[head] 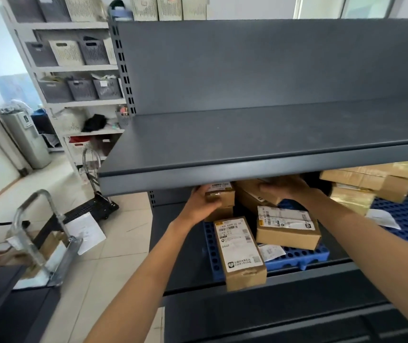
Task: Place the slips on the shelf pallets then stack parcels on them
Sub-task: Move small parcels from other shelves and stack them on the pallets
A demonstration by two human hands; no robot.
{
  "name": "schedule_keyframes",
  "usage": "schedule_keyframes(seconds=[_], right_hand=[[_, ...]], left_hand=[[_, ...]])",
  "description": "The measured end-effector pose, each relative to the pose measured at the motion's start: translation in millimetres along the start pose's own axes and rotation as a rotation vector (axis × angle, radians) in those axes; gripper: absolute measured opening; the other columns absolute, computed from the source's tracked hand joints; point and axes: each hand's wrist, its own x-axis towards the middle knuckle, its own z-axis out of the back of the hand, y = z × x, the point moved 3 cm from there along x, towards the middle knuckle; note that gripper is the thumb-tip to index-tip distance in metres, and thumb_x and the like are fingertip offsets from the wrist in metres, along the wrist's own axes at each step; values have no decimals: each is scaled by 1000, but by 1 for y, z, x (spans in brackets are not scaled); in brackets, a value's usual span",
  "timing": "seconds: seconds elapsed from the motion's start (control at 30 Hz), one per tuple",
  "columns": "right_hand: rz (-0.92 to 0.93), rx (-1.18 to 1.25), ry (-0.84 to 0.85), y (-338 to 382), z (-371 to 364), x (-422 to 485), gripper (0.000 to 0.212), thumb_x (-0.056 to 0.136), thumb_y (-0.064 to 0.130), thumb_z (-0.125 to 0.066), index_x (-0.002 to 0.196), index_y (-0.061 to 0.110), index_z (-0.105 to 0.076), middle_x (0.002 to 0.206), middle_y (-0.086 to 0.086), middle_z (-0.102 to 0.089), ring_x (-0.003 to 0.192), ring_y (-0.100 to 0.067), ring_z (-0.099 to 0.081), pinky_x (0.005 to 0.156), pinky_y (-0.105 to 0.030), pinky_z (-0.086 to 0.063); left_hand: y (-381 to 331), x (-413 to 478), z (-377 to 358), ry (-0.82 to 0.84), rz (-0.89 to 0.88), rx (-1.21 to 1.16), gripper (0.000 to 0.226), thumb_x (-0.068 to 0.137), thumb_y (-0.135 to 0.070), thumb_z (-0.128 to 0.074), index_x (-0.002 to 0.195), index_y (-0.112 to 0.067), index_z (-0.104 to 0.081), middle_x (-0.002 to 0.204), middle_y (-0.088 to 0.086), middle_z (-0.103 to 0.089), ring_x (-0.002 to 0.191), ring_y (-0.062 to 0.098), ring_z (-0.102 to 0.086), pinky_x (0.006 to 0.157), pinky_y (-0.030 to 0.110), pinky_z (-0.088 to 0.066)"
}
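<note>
Right now, just below centre frame, the left hand (pixel 203 201) is gripping a small parcel (pixel 220 194) and the right hand (pixel 282 191) is curling round a larger parcel (pixel 250 188). Both are tucked under the upper shelf (pixel 247 172), above the blue pallet (pixel 297 258). They are wanting square, low placement, because the long parcel (pixel 240 251) at lower centre is already overhanging the pallet's front.
</note>
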Motion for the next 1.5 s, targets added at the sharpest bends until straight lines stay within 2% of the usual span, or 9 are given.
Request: schedule_keyframes(seconds=[0.2, 0.37, 0.5, 0.63, 0.87, 1.1, 1.2, 1.33, 1.5], right_hand=[[-124, -13, 85, 24, -13, 4, 95, 76, 85, -25, 150, 26, -24, 157, -8, -28, 142, -34, -25, 114, -50, -24], [-67, 324, 19, 3, -4, 13, 45, 90, 52, -49, 125, 24, -53, 134, -10, -57, 122, -30, -51, 105, -47, -38], [-140, 738, 97, -14, -13, 4, 32, 85, 55, -62, 103, 28, -59, 113, -7, -67, 96, -20, -63, 84, -38, -50], [-166, 894, 255, -4, -30, 6, 31, 91, 50, -57, 110, 25, -56, 115, -8, -65, 105, -27, -61, 95, -48, -50], [-151, 859, 238, -2, -33, 13, 57, 85, 62, -57, 127, 23, -50, 123, -7, -57, 112, -29, -56, 91, -46, -53], [121, 720, 113, -28, -22, 7, 37, 93, 64, -37, 112, 35, -52, 132, -6, -56, 115, -19, -52, 97, -38, -40], [281, 518, 60, -60, -13, -16, 70, 77, 86, -31, 132, 43, -39, 137, 4, -54, 123, -19, -52, 100, -44, -44], [359, 232, 212, -81, -29, -38, 91, 69, 91, -41, 141, 60, 5, 158, 7, -27, 138, -21, -36, 107, -50, -40], [496, -17, 205, -82, -45, -52, 90, 67, 87, -35, 143, 58, 5, 157, 10, -26, 138, -19, -34, 104, -42, -40]], left_hand=[[0, 4, -3, -9, -7, -6, 61, 85, -29, -70, 141, -29, -45, 144, 6, -41, 137, 22, -37, 114, 45, -35], [-2, 3, -3, -14, 16, -59, 68, 83, -25, -71, 144, -30, -41, 146, 5, -41, 135, 20, -41, 114, 44, -35], [-5, 2, -7, -18, 31, -99, 66, 83, -20, -72, 142, -27, -43, 139, 4, -48, 129, 19, -46, 113, 44, -37], [-15, 4, -19, -1, 21, -98, 45, 87, -15, -69, 124, -31, -50, 125, -2, -57, 116, 13, -54, 101, 30, -44], [-20, 6, -21, -23, 48, -73, 31, 90, -17, -67, 100, -42, -51, 102, -19, -60, 96, -1, -57, 77, 13, -41], [-16, -11, -18, -193, 55, -251, 32, 92, -23, -63, 111, -42, -44, 118, -13, -55, 107, 0, -57, 90, 17, -47], [-18, -42, -11, -447, 29, -223, 37, 89, -35, -63, 121, -41, -45, 132, 2, -54, 126, 22, -51, 101, 35, -47], [-30, -101, -44, -321, 107, -98, 91, 68, -82, -59, 144, -57, -15, 155, -27, -12, 139, -1, -16, 107, 31, -32], [-41, -144, -97, -159, 152, 366, 97, 64, -86, -52, 140, -65, 5, 147, -39, 24, 144, -1, 19, 113, 40, -15]])
